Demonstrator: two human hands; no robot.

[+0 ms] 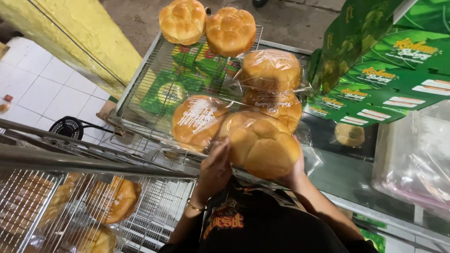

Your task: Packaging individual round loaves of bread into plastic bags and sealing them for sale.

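Head view. Your left hand lies flat, fingers together, against the left side of the large golden, lobed round bun in clear plastic wrap. Your right hand cups the same bun from below and from the right; most of that hand is hidden behind the loaf, so you cannot tell how far its fingers curl. Between them the two hands press on the bun from opposite sides. The bun sits at the near edge of the wire cooling rack, touching a second wrapped round bun with white print on its film at its left and a stack of two more wrapped buns behind it.

Risks, judged from this position:
- Crushing. The bun looks soft; firm pressure from both palms would likely dent the lobes.
- Slipping. The film is loose and glossy, so a grip on film alone may slide and drop the bun past the rack edge onto the lower wire trays.
- Knock-on contact. The neighbours touch the held bun, so moving it sideways could drag them along or topple the stack.
- The two unwrapped golden buns at the far edge overhang the rack; a jolt to it may shake them off.
- The stacked green printed cardboard boxes stand near on the right, within reach of your elbow
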